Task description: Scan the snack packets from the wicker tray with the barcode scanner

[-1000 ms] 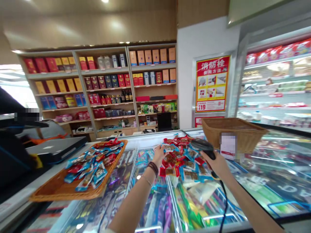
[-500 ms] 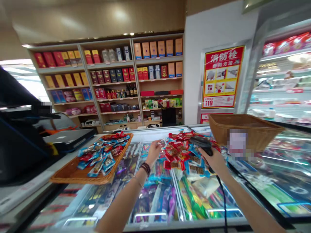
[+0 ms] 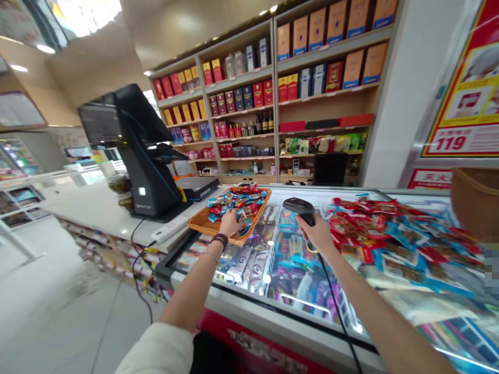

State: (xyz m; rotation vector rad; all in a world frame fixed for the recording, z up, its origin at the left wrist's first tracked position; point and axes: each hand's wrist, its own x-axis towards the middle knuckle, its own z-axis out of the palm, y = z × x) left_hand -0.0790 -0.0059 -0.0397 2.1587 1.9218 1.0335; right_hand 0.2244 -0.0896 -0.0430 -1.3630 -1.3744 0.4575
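Shifted left, the scanner (image 3: pixel 298 207), clamped in the right hand (image 3: pixel 317 232), points lengthwise far-left.

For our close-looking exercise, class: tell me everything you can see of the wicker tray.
The tray is orange-brown, shallow and open-topped, apparently woven wicker, with a braided rim. It lies face up at the left end of the glass-topped case. Red and blue packets fill much of it, leaving its near-left part bare. The left hand reaches in over its near side, fingers at the packets. Its underside is hidden.
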